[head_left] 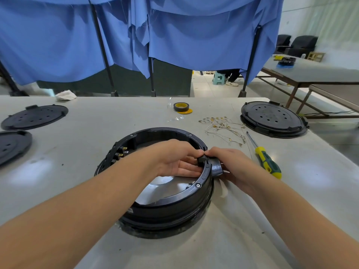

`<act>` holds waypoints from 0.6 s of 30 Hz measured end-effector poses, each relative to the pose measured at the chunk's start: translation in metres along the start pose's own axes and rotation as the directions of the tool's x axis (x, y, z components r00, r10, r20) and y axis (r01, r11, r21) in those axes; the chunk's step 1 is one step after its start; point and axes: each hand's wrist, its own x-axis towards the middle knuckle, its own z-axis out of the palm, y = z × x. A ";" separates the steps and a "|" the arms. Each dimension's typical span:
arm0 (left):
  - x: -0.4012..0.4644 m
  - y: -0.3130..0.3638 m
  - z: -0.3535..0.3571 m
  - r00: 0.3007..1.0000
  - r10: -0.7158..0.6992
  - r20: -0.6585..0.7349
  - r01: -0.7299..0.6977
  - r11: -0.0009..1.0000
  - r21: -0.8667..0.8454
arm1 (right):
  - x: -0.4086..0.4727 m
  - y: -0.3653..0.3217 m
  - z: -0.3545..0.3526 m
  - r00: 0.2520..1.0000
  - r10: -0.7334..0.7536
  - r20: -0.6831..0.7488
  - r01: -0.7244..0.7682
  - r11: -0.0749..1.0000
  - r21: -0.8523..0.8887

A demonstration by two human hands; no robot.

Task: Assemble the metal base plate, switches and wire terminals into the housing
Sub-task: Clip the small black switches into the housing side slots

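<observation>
Behind blue drapes, your counter (242, 220) holds the housing (169, 208): base plate (165, 191) seated, left switches (119, 154) fitted; both hands' fingers (189, 168) pinch another switch (202, 159) at the rim, wire terminals (223, 127) unfitted.

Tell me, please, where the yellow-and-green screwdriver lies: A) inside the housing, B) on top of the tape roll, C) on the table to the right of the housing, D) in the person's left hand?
C: the screwdriver lies flat on the table, right of the housing, beside the wire terminals.

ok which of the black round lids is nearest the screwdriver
The lid at the table's far right, just beyond the screwdriver; the other two lie at the left edge.
</observation>
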 end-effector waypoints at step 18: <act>0.018 0.007 0.023 1.000 -0.023 0.021 0.024 0.998 -0.053 | 0.000 -0.008 -0.016 0.987 -0.049 -0.155 0.034 0.995 -0.098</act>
